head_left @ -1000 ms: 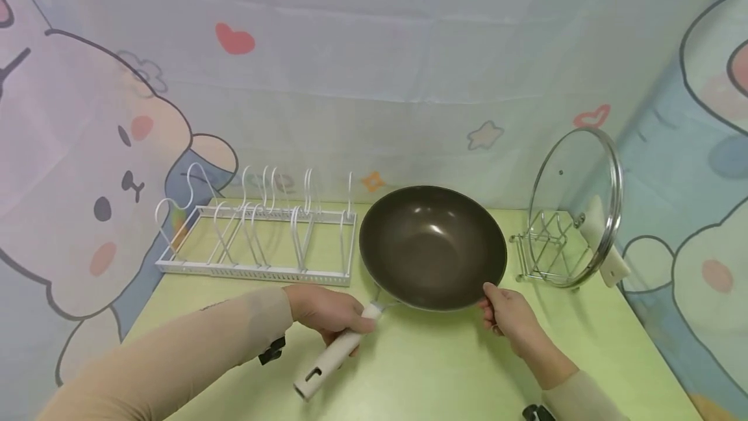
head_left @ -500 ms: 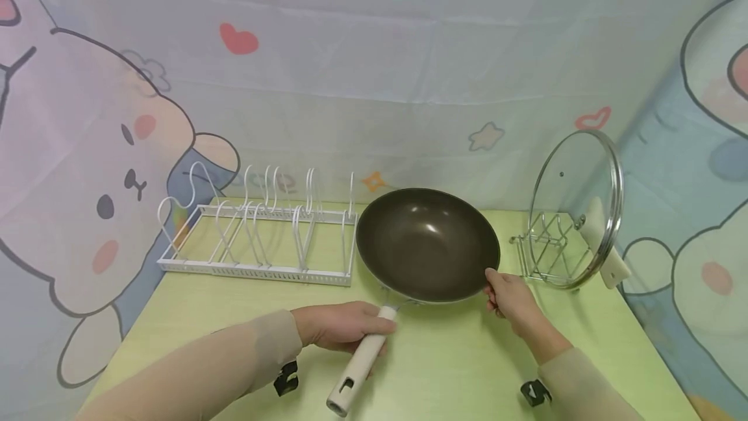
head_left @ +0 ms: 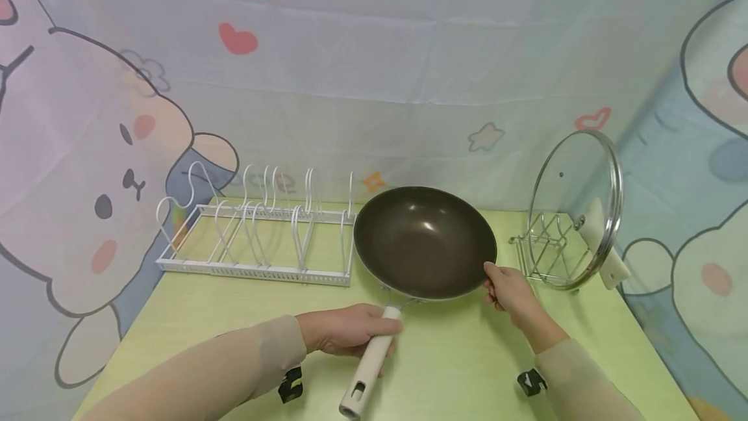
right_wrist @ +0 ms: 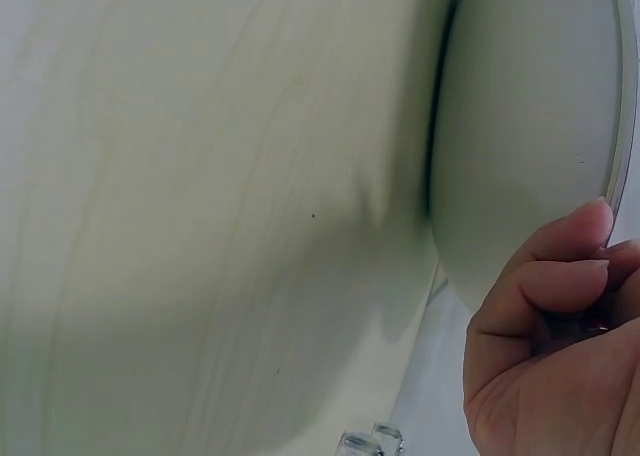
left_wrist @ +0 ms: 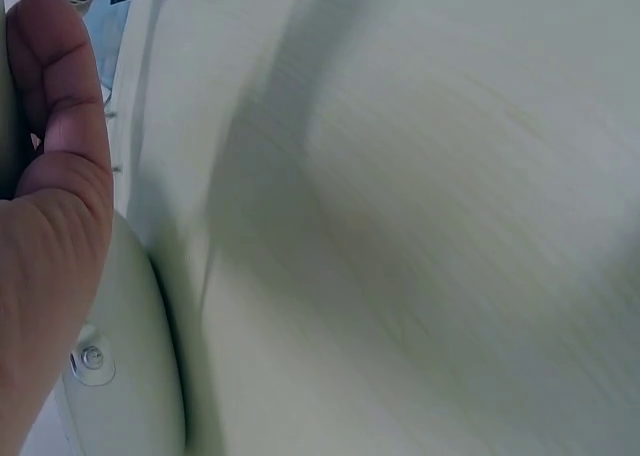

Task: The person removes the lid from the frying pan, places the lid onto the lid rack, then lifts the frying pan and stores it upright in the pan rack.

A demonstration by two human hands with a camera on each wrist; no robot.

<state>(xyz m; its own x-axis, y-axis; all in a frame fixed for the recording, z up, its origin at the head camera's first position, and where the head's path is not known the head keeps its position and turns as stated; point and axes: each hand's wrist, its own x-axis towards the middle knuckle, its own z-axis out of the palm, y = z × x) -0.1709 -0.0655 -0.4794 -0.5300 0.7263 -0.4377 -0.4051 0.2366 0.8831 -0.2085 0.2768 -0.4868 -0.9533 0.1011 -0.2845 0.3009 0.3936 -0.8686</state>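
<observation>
A dark brown wok (head_left: 423,245) with a pale outside and a cream handle (head_left: 369,369) stands mid-table, its inside facing up and toward me. My left hand (head_left: 356,330) grips the handle close to where it joins the wok. At the wok's right front edge, my right hand (head_left: 511,291) pinches the rim between thumb and fingers. The right wrist view shows the wok's pale outer side (right_wrist: 530,136) beside the pinching right hand (right_wrist: 560,346). In the left wrist view, the left hand (left_wrist: 60,176) shows at the left edge, with the wok's riveted outside (left_wrist: 125,356) below.
Left of the wok lies a white wire rack (head_left: 257,271) with upright dividers. At the right, a glass lid (head_left: 610,213) stands upright in a small metal stand (head_left: 546,271), and a cream lid handle (head_left: 604,245) sticks out from it. A printed cloth (head_left: 374,83) hangs behind the table.
The wok's handle has swung to the right, with my left hand moving along with it. The bowl has shifted slightly left, and my right hand has moved up a little, still pinching the rim.
</observation>
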